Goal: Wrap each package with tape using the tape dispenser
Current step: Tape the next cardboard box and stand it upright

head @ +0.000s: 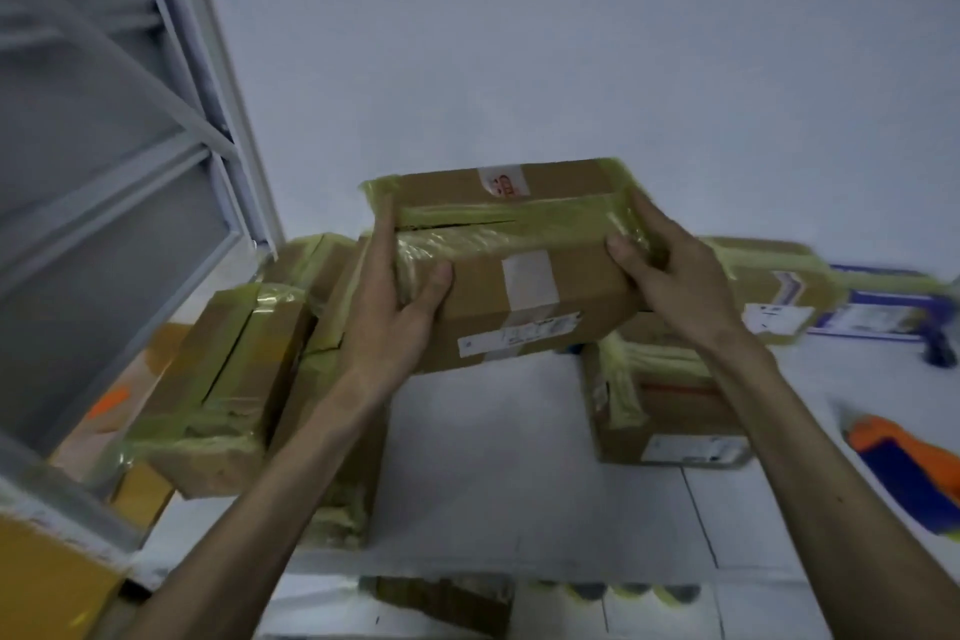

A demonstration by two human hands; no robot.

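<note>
Centrally, taped cardboard pkg (519, 276) held aloft: L hand (395, 312) grasps its 9 o'clock end, R hand (675, 281) grasps its 3 o'clock end; other taped boxes (223, 390) lie below.

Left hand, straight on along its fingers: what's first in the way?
The left hand meets the taped box it holds by the end; beyond that only the white wall shows, depth unclear.
</note>
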